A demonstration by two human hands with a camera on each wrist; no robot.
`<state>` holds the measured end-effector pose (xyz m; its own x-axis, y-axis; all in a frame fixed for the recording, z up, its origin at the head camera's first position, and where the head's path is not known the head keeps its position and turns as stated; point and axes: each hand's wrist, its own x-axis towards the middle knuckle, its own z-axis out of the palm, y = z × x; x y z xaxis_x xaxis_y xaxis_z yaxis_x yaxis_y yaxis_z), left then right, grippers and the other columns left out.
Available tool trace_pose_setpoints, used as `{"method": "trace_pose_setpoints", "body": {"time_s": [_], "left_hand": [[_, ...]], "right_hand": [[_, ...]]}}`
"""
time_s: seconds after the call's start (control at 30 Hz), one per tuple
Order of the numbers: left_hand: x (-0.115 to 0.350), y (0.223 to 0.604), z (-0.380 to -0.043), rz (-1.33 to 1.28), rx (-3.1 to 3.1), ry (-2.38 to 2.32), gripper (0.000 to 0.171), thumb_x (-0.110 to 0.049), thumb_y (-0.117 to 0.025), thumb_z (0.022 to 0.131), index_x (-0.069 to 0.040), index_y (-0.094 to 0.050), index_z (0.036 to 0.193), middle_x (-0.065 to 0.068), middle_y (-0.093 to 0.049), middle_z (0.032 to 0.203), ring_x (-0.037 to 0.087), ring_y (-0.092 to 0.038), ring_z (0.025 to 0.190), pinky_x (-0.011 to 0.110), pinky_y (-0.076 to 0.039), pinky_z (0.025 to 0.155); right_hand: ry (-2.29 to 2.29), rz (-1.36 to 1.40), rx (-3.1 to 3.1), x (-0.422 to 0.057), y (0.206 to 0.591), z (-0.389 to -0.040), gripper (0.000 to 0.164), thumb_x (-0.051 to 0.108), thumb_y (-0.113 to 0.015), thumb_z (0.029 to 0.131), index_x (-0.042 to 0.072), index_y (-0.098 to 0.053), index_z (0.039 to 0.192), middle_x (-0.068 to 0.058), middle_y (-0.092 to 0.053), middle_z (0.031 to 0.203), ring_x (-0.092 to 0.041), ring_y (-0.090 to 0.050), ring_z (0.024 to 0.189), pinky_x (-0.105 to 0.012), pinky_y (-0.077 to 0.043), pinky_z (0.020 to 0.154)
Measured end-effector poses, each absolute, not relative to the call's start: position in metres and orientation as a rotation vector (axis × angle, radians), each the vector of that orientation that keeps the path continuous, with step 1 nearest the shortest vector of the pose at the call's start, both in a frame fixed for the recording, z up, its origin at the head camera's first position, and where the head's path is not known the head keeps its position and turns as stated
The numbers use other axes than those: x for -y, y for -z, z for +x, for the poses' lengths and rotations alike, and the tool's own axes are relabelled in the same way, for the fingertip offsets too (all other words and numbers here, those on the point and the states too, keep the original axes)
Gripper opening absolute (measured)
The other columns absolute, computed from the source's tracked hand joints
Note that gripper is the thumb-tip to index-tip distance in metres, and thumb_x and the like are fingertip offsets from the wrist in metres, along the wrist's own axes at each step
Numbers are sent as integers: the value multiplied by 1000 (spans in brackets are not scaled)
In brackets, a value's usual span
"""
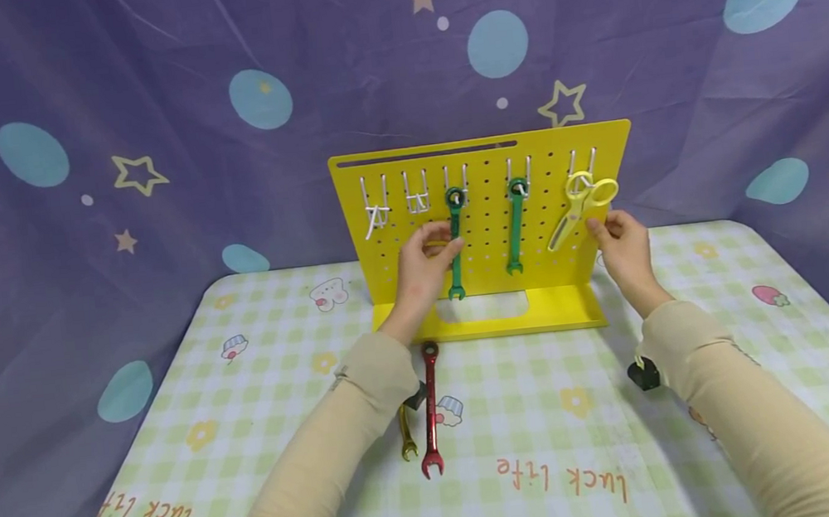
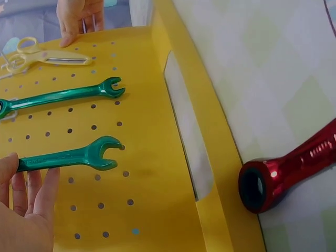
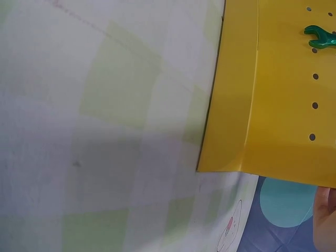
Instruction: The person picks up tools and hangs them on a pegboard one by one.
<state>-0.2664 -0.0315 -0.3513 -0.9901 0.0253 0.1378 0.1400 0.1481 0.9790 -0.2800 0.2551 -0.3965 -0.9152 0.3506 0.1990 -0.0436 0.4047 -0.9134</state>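
My left hand point(image 1: 421, 270) pinches the shank of a green wrench point(image 1: 456, 254), thumb on one side and fingers on the other. That wrench's ring end is on a white hook of the yellow pegboard point(image 1: 492, 284), and its open jaw points down. Beside it a second green wrench point(image 1: 516, 232) hangs from another hook. Yellow scissors point(image 1: 576, 203) hang at the right end, blades down. My right hand point(image 1: 625, 251) holds the pegboard's right edge just below the scissors, with its thumb at the front face; some fingers are hidden behind the board.
On the checked tablecloth point(image 1: 534, 413) a red wrench point(image 1: 432, 415) lies before the board. A gold wrench point(image 1: 408, 438) lies left of it, partly under the left sleeve. Two white hooks point(image 1: 418, 200) at the board's left carry nothing. A purple curtain point(image 1: 381, 62) hangs behind.
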Motion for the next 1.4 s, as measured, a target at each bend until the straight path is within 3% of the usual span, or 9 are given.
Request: {"method": "trace_pose_setpoints", "body": {"time_s": [0.37,0.67,0.97,1.4], "left_hand": [[30,354,-272,-169,2316,2007,27,-13,-70,93,-7,-63,119,7,-63,113,22,-63,100,32,-57,82],[28,357,-275,-165,2310,2018,28,-12,-69,94,-5,-63,120,8,-65,115,22,-64,101,32,-56,82],[28,357,-280,-135,2333,2027,30,-14,-69,94,-3,-63,122,9,-64,118,21,-61,106,27,-54,88],[42,369,-273,-172,2273,1969,25,-11,-69,94,-2,-64,117,11,-66,115,23,-62,105,31,-51,90]], "right_hand": [[-1510,-266,2315,-255,396,-280,41,33,-55,101,-6,-59,115,-15,-65,107,-1,-56,84,-20,-45,74],[-1509,-267,2341,-254,397,-279,44,36,-53,101,-5,-58,117,-18,-64,112,-9,-57,91,-22,-44,76],[-1499,-265,2332,-254,397,-279,43,36,-53,101,-4,-59,115,-17,-64,110,-5,-56,88,-22,-45,78],[-1506,-271,2325,-254,397,-278,44,35,-53,101,-5,-59,118,-18,-64,112,-6,-57,90,-22,-45,78]]}}
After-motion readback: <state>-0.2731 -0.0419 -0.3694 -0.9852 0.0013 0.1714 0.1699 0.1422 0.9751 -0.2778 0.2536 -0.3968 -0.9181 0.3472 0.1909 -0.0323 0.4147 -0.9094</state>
